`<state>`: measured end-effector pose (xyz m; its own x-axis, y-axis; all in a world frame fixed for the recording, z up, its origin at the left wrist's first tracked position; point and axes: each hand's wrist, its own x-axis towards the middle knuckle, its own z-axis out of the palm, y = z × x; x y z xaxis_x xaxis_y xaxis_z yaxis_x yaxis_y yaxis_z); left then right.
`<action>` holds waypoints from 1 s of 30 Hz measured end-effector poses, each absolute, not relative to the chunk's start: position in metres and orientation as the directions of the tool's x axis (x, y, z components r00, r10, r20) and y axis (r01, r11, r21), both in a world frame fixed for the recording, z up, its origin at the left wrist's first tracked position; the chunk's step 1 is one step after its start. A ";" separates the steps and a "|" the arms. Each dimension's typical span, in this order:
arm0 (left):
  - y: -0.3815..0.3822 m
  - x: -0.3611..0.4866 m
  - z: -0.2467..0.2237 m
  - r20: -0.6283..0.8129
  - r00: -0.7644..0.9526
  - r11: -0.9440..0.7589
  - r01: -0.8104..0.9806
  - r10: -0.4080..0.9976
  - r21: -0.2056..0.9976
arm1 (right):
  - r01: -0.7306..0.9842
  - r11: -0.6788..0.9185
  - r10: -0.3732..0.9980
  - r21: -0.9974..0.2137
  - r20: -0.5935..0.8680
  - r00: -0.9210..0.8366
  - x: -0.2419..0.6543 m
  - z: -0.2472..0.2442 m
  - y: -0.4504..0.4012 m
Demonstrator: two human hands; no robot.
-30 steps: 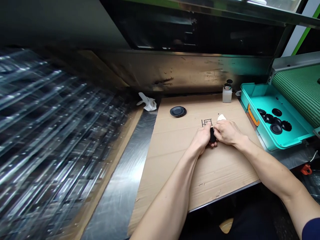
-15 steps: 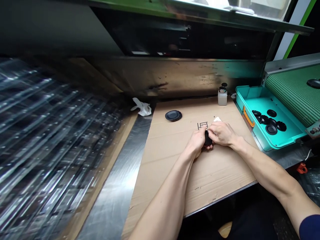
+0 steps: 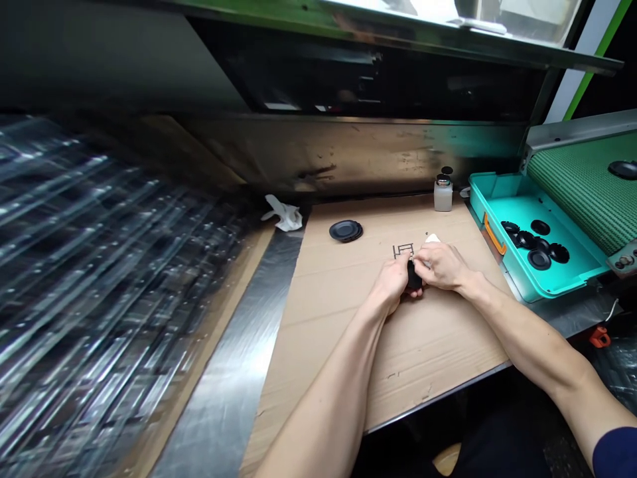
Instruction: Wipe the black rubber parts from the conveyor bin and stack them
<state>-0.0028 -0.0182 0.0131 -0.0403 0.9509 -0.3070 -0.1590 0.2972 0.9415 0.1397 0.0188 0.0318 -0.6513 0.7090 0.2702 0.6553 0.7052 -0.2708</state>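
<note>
My left hand [image 3: 397,280] is wrapped round a black round part [image 3: 413,275], which is tilted up above the cardboard sheet [image 3: 333,299]. My right hand [image 3: 440,265] is closed, its fingertips pinched at the upper edge of that part; whatever lies between them is too small to make out. Just behind the right hand a white piece [image 3: 432,238] shows, partly covered. Further left on the cardboard rest black discs [image 3: 346,230], one over another.
At the back stands a small bottle [image 3: 442,194]. A teal bin [image 3: 577,265] with black discs sits right, beside a green conveyor [image 3: 587,166]. A white glove or cloth [image 3: 284,214] lies back left. Stacked clear trays [image 3: 99,285] fill the left side.
Both hands keep almost the same place and grip on the black part. The disc on the conveyor has shifted slightly left.
</note>
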 end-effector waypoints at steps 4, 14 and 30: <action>-0.019 -0.003 0.013 -0.300 -0.034 0.293 -0.136 0.953 0.946 | 0.645 0.703 0.711 -0.301 0.265 -0.651 0.140 0.031 0.019; -0.016 -0.005 0.018 -0.374 -0.020 0.361 -0.219 0.927 0.907 | 0.648 0.647 0.760 -0.401 0.277 -0.588 0.139 0.024 0.020; -0.009 -0.044 0.038 -0.607 0.261 0.550 -0.756 0.750 0.355 | 0.469 0.567 0.823 -0.677 0.495 -0.280 0.138 0.014 0.026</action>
